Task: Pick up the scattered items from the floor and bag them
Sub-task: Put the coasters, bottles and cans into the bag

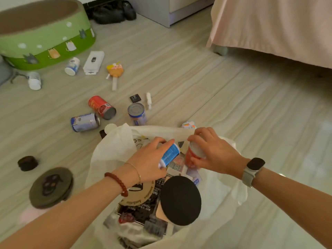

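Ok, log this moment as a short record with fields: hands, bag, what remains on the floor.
left hand: grips blue can over the bag
right hand: grips red can over the bag
bag: white, open, partly filled
floor, cans: red can lying, blue can lying, blue can upright
floor, other: white box, two white bottles

Pale wood-grain plank floor [197, 78] runs back to a grey cabinet [161, 13], with a pink-draped bed [280, 27] at right, softly lit.
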Demonstrator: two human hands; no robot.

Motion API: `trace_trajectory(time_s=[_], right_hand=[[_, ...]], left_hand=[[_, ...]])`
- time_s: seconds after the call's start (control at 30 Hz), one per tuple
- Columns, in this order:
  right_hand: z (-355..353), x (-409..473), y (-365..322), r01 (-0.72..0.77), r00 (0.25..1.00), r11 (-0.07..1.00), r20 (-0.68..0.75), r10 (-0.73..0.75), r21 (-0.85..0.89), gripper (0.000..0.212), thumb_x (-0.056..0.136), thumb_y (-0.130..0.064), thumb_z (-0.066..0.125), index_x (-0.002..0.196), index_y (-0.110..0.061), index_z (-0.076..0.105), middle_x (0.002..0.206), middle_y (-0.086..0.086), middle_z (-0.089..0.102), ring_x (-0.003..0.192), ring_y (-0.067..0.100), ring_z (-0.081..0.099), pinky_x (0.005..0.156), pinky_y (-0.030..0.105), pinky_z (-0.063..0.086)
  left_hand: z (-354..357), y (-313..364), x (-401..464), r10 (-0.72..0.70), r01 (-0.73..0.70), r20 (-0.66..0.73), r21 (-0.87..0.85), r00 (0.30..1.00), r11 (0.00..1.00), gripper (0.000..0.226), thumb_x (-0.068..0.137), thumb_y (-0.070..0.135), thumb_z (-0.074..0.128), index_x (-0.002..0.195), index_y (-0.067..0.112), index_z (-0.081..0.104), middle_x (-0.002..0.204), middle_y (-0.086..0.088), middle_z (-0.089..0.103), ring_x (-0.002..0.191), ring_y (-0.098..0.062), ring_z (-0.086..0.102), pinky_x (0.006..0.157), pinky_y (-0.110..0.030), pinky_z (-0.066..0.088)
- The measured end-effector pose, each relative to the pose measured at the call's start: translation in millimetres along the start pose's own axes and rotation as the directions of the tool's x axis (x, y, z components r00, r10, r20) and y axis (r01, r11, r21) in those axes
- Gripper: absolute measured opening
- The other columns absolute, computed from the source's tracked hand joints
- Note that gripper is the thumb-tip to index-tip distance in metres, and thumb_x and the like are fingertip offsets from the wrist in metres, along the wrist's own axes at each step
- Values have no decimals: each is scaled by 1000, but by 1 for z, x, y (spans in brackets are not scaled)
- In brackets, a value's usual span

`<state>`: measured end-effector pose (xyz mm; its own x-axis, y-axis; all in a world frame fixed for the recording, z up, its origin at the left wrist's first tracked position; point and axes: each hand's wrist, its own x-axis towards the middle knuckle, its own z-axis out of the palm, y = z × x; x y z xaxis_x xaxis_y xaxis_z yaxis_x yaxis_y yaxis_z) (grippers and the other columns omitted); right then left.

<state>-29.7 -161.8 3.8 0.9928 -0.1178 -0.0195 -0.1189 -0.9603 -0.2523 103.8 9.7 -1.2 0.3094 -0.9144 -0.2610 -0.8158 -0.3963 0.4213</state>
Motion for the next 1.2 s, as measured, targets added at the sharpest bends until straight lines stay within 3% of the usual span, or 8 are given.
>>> trace_trajectory(time_s=[0.23,0.33,0.53,0.7,0.83,0.9,1.07,1.2], right_hand=[[38,21,16,80,993,990,98,-69,-112,50,65,-32,77,104,-13,52,98,14,60,82,31,58,58,38,55],[50,20,13,75,987,997,142,-69,-34,47,76,-33,68,114,-14,50,113,12,57,99,30,55,78,40,50],[52,10,31,-276,953,924,-50,299,265,48,86,-42,34,115,-11,56,118,9,59,111,31,53,91,39,42],[60,17,37,-669,743,640,317,590,378,54,93,-48,35,136,-15,37,137,10,46,125,28,43,103,42,36],[56,22,45,-747,662,621,356,660,238,45,96,-40,27,134,-18,39,134,8,50,126,29,39,102,45,27],[54,22,52,-773,623,601,422,659,203,42,95,-33,34,128,-11,46,130,10,54,121,30,46,99,41,33],[57,22,51,-708,690,535,287,665,462,24,93,-11,38,96,-4,61,105,16,66,91,30,57,75,31,43],[40,29,45,-625,721,622,44,691,472,20,93,-11,36,90,-11,56,99,13,64,91,36,56,81,42,46]], left_hand=[[14,-12,45,-10,18,-69,120,998,993,68,83,18,51,142,17,19,150,-5,23,121,-31,44,98,-42,41],[19,-14,52,-52,53,-30,46,998,998,67,84,21,52,143,19,20,149,-4,25,120,-32,47,95,-43,45],[23,-29,59,-88,86,-52,-44,995,995,53,81,17,56,132,15,43,132,-7,41,115,-24,47,98,-34,41],[29,-32,57,-92,92,-15,39,996,995,43,87,22,52,129,20,44,136,-2,47,120,-21,47,100,-35,41],[34,-27,63,265,-123,-348,381,899,916,29,80,29,48,99,16,65,101,-4,69,90,-22,63,79,-32,41],[32,-28,63,317,-22,-484,522,816,853,26,79,26,50,97,15,65,100,-5,69,94,-21,54,79,-34,32],[13,-50,58,-376,453,-261,391,889,801,47,92,42,40,132,16,41,122,-15,58,114,-33,50,96,-45,32],[0,-67,55,-417,396,-262,-132,870,909,33,95,29,40,95,3,60,94,-24,66,89,-39,60,74,-42,45]])
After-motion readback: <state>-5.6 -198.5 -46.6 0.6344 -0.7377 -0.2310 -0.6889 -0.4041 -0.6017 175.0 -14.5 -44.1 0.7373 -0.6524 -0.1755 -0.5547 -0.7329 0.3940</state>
